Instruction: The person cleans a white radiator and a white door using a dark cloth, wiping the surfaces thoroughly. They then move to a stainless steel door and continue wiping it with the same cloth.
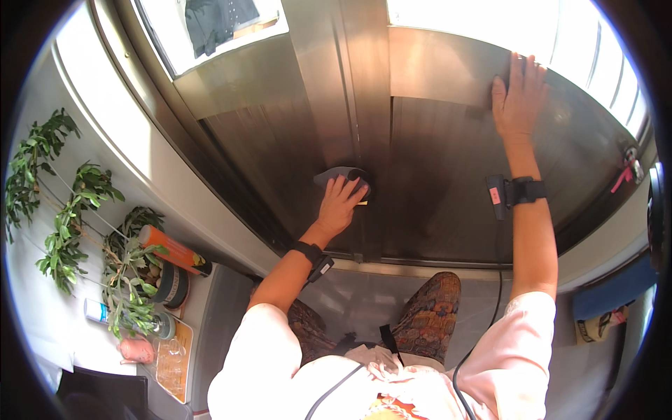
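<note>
A dark grey cloth (328,175) lies under the fingers of my left hand (338,207), pressed to the lower middle of a brown metal double door (441,168). A small yellow edge shows beneath those fingers. Higher up and to the right, my right hand (522,100) rests flat with fingers apart on the door's crossbar, its fingertips reaching the lower edge of the bright glass pane (472,16). It holds nothing. Each forearm wears a black strap with a small device, one on the left wrist (319,265) and one on the right (504,195).
At left, a potted plant (68,236) trails over a white surface beside an orange cylinder (173,249), a pink cup (137,350) and a wooden tray (184,362) with glassware. Keys (631,160) hang at the door's right edge. A black cable (496,310) runs along my right side.
</note>
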Demonstrator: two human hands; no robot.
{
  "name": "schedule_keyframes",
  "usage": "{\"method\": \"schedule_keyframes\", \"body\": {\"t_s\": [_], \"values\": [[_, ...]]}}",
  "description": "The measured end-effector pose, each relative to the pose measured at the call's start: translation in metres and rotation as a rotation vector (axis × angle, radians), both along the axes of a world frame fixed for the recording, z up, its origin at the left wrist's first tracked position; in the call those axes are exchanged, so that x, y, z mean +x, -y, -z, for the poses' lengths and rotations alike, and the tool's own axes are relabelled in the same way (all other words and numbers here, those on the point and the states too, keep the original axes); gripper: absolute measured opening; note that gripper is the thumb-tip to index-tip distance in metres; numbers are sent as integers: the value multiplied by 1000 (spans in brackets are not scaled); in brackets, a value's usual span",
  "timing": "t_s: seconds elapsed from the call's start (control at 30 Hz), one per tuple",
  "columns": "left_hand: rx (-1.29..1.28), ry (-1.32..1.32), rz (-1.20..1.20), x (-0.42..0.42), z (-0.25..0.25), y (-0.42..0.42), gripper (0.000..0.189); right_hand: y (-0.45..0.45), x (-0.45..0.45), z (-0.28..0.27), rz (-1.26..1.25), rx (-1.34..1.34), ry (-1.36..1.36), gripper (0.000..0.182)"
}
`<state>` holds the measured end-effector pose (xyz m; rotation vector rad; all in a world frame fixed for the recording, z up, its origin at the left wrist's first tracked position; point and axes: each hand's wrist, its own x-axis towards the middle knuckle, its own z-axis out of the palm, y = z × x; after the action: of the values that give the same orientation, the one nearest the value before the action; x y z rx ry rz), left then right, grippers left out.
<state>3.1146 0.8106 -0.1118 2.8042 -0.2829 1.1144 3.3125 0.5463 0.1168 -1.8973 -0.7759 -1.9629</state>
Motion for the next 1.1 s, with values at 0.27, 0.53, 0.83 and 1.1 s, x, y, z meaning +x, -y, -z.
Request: {"method": "schedule_keyframes", "body": {"t_s": [0.27, 0.53, 0.83, 1.1], "values": [[-891, -380, -93, -51, -109, 61, 33, -62, -162, 158, -1419, 290, -1305, 64], [-1377, -435, 693, -107, -61, 73, 67, -60, -190, 170, -1761, 1437, -1599, 32], [-1091, -307, -74, -128, 83, -3, 26, -77, -62, -3, -574, 373, -145, 67], [-737, -743, -151, -129, 124, -2, 31, -72, -38, -8, -218, -185, -163, 69]]}}
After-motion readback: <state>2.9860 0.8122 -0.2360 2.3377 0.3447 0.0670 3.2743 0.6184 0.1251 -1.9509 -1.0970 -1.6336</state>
